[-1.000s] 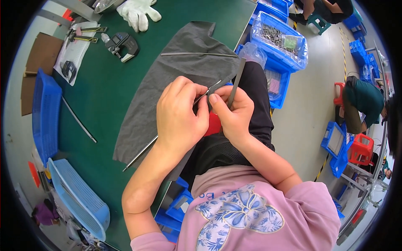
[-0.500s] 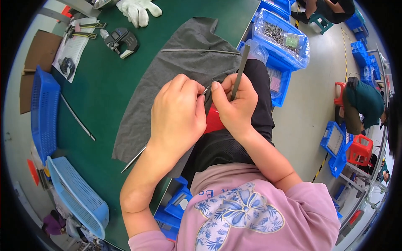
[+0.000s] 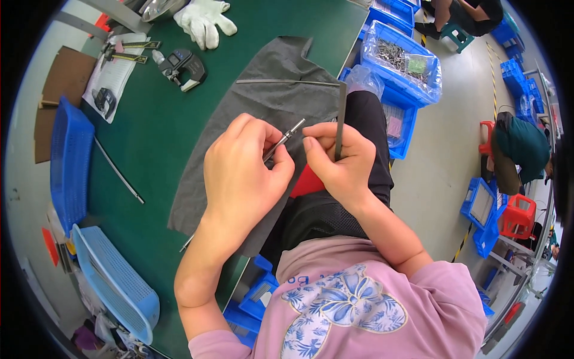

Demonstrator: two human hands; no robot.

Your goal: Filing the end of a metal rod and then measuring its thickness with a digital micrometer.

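Pinched in fingers of left hand [image 3: 244, 164], centre of frame: slender metal rod [image 3: 288, 135], slanting toward lower left; probably light, stiff, slick, best held behind stepped tip. Clasped in right hand [image 3: 348, 164], right of centre: flat grey strip [image 3: 341, 116], likely rigid.

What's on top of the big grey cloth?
A thin grey strip lies across the cloth. The left hand holds a shiny rod over it; whatever that hand and forearm cover can't be seen.
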